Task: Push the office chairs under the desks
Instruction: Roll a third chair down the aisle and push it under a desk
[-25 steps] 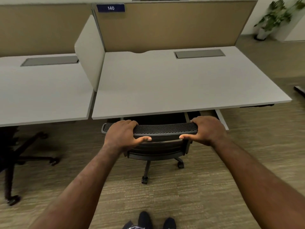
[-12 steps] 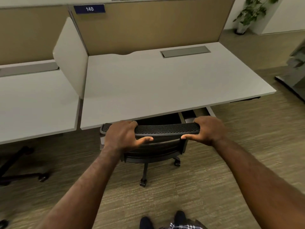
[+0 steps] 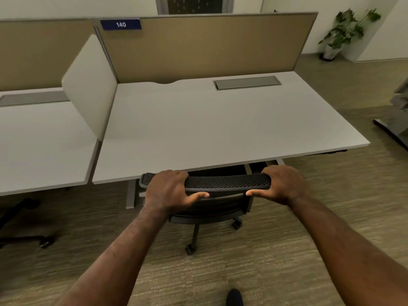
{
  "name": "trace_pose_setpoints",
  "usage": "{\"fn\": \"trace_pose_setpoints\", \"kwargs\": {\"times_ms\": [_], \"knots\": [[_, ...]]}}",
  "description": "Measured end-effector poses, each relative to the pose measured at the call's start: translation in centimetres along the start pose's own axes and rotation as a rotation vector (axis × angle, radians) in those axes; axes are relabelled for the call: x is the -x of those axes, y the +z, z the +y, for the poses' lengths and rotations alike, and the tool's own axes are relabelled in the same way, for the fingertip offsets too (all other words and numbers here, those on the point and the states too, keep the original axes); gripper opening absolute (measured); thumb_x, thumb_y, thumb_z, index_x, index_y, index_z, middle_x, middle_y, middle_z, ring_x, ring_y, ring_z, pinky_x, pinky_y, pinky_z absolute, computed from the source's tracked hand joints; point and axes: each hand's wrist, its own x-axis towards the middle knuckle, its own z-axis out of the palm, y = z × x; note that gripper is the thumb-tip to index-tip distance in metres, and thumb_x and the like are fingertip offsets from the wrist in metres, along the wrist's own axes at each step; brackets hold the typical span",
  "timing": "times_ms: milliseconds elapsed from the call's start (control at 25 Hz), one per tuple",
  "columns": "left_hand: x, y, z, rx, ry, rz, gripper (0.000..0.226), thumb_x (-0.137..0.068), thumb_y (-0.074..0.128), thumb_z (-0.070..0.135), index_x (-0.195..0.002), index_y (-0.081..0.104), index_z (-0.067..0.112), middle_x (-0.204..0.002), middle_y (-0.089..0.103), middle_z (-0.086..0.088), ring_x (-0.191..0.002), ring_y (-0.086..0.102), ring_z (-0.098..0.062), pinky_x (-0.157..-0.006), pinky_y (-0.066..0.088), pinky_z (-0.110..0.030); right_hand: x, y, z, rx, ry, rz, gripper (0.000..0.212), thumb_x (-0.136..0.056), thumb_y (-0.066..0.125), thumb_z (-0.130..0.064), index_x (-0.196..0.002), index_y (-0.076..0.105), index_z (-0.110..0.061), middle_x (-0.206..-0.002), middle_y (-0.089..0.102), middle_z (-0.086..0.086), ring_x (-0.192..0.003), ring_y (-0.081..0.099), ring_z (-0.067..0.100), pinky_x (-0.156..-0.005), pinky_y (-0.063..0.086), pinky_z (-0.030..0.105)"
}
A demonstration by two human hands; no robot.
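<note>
Black mesh-backed office chair [image 3: 220,208] tucked mostly beneath pale grey rectangular desk [image 3: 220,129], backrest top at front edge. Left hand [image 3: 170,191] and right hand [image 3: 280,186] both clamped around backrest top rail, thumbs underneath. Brown carpet [image 3: 265,250] below.

Left hand [image 3: 170,191] and right hand [image 3: 281,186] are both gripping the mesh top edge of the black office chair [image 3: 225,183], thumbs lying along its near side. The white desk [image 3: 220,129] is sitting just beyond the hands, its front edge overlapping the chair seat. Another chair's wheeled base [image 3: 24,226] is showing far left of the left hand.
</note>
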Motion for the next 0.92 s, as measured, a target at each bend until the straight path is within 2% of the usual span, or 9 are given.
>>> {"fn": "trace_pose_setpoints", "kwargs": {"times_ms": [160, 320, 520, 760, 920], "knots": [[-2.8, 1.3, 3.8, 0.024, -0.028, 0.003, 0.088, -0.071, 0.021, 0.097, -0.085, 0.063, 0.021, -0.071, 0.061, 0.002, -0.067, 0.055, -0.020, -0.060, 0.037, -0.033, -1.3, -0.1, 5.1, 0.005, -0.030, 0.014, 0.093, -0.049, 0.028, -0.108, -0.076, 0.063, -0.026, -0.070, 0.060, -0.007, -0.066, 0.058, 0.018, -0.058, 0.044, 0.031], [-5.3, 2.1, 6.3, 0.041, -0.069, -0.019, 0.087, -0.069, 0.017, 0.099, -0.083, 0.058, 0.023, -0.068, 0.049, 0.007, -0.064, 0.045, -0.015, -0.059, 0.033, -0.031, -2.8, -0.5, 8.6, 0.006, -0.072, 0.013, 0.095, -0.051, 0.024, -0.108, -0.079, 0.063, -0.026, -0.074, 0.062, -0.004, -0.067, 0.055, 0.019, -0.058, 0.036, 0.030], [-8.2, 3.1, 8.8, 0.049, -0.106, -0.013, 0.089, -0.068, 0.017, 0.100, -0.083, 0.059, 0.024, -0.069, 0.051, 0.008, -0.065, 0.048, -0.014, -0.059, 0.034, -0.031, -4.6, -0.7, 12.4, 0.040, -0.095, -0.001, 0.098, -0.052, 0.021, -0.107, -0.082, 0.063, -0.023, -0.075, 0.061, -0.004, -0.068, 0.054, 0.019, -0.060, 0.043, 0.031], [-11.1, 3.7, 9.8, 0.029, -0.111, 0.000, 0.088, -0.070, 0.019, 0.099, -0.084, 0.059, 0.022, -0.069, 0.049, 0.008, -0.065, 0.046, -0.015, -0.059, 0.033, -0.031, -6.9, -0.6, 14.8, 0.049, -0.098, 0.006, 0.101, -0.051, 0.017, -0.108, -0.084, 0.063, -0.024, -0.077, 0.061, -0.005, -0.070, 0.055, 0.019, -0.062, 0.043, 0.031], [-11.7, 4.1, 10.2, 0.027, -0.122, 0.027, 0.086, -0.072, 0.022, 0.097, -0.082, 0.060, 0.021, -0.068, 0.054, 0.006, -0.063, 0.050, -0.016, -0.057, 0.038, -0.031, -7.7, -0.7, 15.7, 0.060, -0.119, 0.014, 0.100, -0.051, 0.017, -0.107, -0.084, 0.063, -0.025, -0.079, 0.063, -0.005, -0.071, 0.056, 0.019, -0.061, 0.040, 0.030]]}}
